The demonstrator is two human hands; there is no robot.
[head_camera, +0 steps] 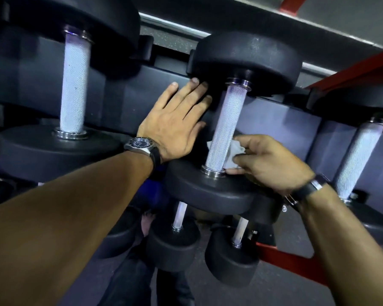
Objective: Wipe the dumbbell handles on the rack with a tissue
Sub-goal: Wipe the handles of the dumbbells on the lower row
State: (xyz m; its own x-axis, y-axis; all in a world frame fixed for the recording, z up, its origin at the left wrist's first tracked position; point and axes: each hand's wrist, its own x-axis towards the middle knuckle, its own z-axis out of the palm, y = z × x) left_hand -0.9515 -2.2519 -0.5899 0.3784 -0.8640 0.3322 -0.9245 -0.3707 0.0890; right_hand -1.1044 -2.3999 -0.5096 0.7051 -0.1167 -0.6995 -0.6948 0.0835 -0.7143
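Note:
A black dumbbell lies on the rack in the middle of the view, its knurled silver handle running between two round heads. My right hand pinches a crumpled white tissue against the lower right side of that handle, near the chrome collar. A corner of the tissue shows on the handle's left side too. My left hand lies flat with straight fingers beside the handle, fingertips touching the upper head. Another dumbbell handle stands to the left and one more handle to the right.
The dark rack tray runs behind the handles, with a red frame bar at upper right and another red bar low on the right. Smaller dumbbells sit on a lower tier. Dark trousers and a foot show at the bottom.

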